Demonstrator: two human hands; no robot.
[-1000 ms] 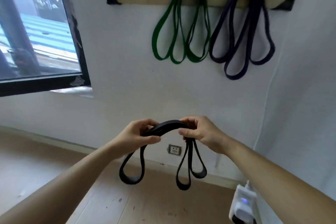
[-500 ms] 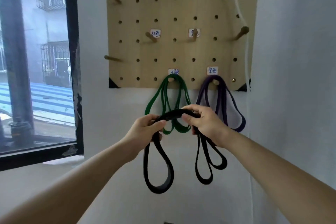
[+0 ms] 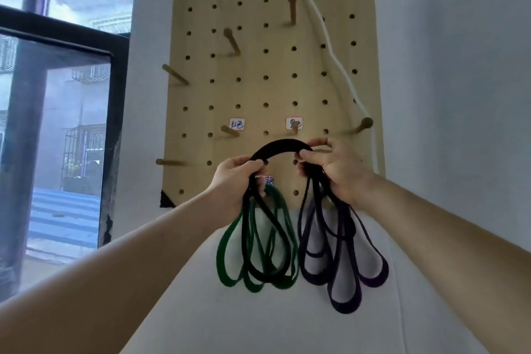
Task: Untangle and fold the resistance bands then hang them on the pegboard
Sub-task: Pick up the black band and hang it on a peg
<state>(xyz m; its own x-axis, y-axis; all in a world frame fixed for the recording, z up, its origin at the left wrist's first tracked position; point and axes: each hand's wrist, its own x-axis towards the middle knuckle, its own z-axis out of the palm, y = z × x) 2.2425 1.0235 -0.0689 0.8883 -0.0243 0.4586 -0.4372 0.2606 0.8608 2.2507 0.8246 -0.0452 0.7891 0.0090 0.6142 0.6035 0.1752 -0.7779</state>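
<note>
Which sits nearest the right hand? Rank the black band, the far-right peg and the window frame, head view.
1. black band: gripped in the right hand itself.
2. far-right peg: just above, slightly right.
3. window frame: far off to the left.

A wooden pegboard (image 3: pixel 253 89) hangs on the white wall (image 3: pixel 459 66). Wooden pegs (image 3: pixel 173 75) stick out of some of its holes. Small paper labels (image 3: pixel 237 124) with writing sit by the lower pegs. A green band (image 3: pixel 227 261) hangs in loops at the bottom left. A purple band (image 3: pixel 376 270) hangs just beside it on the right. A white cord (image 3: pixel 316 17) runs down the right side of the board.
</note>
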